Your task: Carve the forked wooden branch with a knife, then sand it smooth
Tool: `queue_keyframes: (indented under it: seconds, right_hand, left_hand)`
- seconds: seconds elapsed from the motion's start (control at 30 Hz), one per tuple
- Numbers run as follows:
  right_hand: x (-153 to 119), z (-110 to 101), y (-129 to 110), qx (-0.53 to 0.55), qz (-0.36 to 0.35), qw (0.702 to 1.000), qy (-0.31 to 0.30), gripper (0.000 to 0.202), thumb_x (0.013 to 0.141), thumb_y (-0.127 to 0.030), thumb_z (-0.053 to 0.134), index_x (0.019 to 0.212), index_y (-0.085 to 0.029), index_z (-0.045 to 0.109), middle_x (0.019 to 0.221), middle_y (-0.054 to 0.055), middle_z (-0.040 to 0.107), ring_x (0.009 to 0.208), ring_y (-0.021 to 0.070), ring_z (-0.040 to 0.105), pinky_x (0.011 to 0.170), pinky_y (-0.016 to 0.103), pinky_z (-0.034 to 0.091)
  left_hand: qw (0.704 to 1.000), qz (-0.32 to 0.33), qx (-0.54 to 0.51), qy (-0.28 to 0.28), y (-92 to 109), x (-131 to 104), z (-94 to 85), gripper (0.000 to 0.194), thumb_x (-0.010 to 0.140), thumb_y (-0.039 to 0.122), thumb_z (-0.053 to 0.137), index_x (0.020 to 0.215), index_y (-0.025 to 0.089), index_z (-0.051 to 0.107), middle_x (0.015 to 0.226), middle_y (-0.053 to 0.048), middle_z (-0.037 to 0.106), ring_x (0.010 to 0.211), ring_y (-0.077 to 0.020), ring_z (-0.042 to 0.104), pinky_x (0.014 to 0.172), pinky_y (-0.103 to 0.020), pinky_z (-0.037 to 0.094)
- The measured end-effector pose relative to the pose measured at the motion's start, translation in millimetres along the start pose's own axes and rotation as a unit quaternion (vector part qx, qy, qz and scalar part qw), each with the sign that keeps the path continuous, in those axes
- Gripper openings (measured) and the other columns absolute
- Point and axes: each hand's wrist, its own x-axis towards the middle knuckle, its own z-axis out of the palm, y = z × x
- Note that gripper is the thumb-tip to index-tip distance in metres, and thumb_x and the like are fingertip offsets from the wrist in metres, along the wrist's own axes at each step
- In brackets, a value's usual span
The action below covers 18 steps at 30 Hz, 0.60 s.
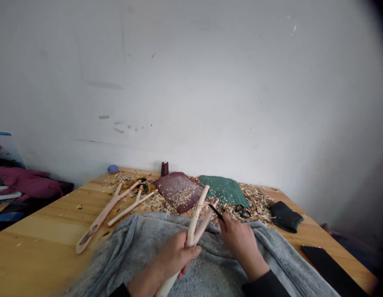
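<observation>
My left hand (179,255) is wrapped round a peeled forked branch (196,216), just below where it splits in two. The branch tilts up and away from me, its lower end running out of view. In my right hand (240,241) is a dark knife (216,212), its blade pointing up and left beside the tip of the right prong. Whether the blade touches the wood I cannot tell. Both hands are above a grey fleece cloth (142,243) that hangs over the table's near edge.
On the wooden table (52,239) lie two more peeled forked branches, a long one (101,216) and a shorter one (131,208). Wood shavings (256,202) surround a maroon sheet (179,189), a green sheet (224,189) and scissors (242,211). A thread spool (164,168), black piece (285,216) and phone (330,268) are there too.
</observation>
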Motion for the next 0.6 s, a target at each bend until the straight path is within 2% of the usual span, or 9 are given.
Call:
queue_keyframes:
  seconds: [0.07,0.2,0.27,0.33,0.5,0.6]
  right_hand:
    - [-2,1,-1,0.007,-0.02,1.0,0.003,0.022,0.099,-0.029,0.039,0.096,-0.022,0.06,0.082,0.004,0.074,0.072,0.0216,0.071,0.054,0.025,0.034]
    - [-17,2,-21,0.062,-0.148,0.987,-0.003,0.016,0.095,-0.024,0.046,0.091,-0.023,0.061,0.081,0.001,0.073,0.072,0.0187,0.07,0.057,0.025,0.034]
    - [-20,3,-27,0.081,-0.181,0.98,-0.004,0.014,0.095,-0.024,0.048,0.089,-0.023,0.061,0.08,0.0,0.073,0.072,0.0179,0.07,0.057,0.025,0.034]
    - [-18,3,-24,0.076,-0.162,0.984,0.009,0.014,0.096,-0.025,0.048,0.09,-0.023,0.061,0.08,0.0,0.073,0.071,0.0177,0.07,0.056,0.025,0.033]
    - [-3,4,-1,0.011,-0.035,0.998,0.059,0.021,0.099,-0.027,0.042,0.091,-0.022,0.061,0.08,0.002,0.073,0.064,0.0181,0.069,0.049,0.026,0.027]
    - [-3,6,0,0.004,-0.043,0.997,0.064,0.02,0.099,-0.028,0.044,0.091,-0.021,0.06,0.077,0.002,0.072,0.063,0.0191,0.069,0.048,0.027,0.025]
  left_hand:
    - [1.0,0.005,-0.011,-0.004,-1,1,-0.3,0.045,0.08,0.047,0.057,0.113,0.017,0.052,0.043,0.011,0.045,0.032,-0.0079,0.035,0.032,-0.019,0.029]
    - [1.0,-0.009,-0.028,0.008,-2,1,-0.9,0.04,0.081,0.046,0.056,0.11,0.018,0.052,0.044,0.011,0.044,0.033,-0.0083,0.036,0.032,-0.019,0.029]
    - [0.999,-0.013,-0.043,0.012,0,1,-1.2,0.038,0.08,0.046,0.057,0.105,0.018,0.053,0.046,0.011,0.044,0.033,-0.008,0.036,0.031,-0.019,0.03]
    - [0.997,-0.007,-0.074,0.001,0,1,-1.4,0.039,0.079,0.049,0.058,0.103,0.019,0.054,0.052,0.01,0.046,0.033,-0.0067,0.037,0.031,-0.019,0.031]
    - [0.993,0.002,-0.109,-0.045,-3,3,-2.0,0.048,0.08,0.053,0.06,0.113,0.018,0.052,0.06,0.009,0.049,0.032,-0.0047,0.039,0.029,-0.017,0.033]
    - [0.992,0.002,-0.118,-0.045,-5,3,-3.2,0.054,0.08,0.053,0.061,0.12,0.017,0.051,0.061,0.009,0.05,0.031,-0.0048,0.038,0.028,-0.017,0.032]
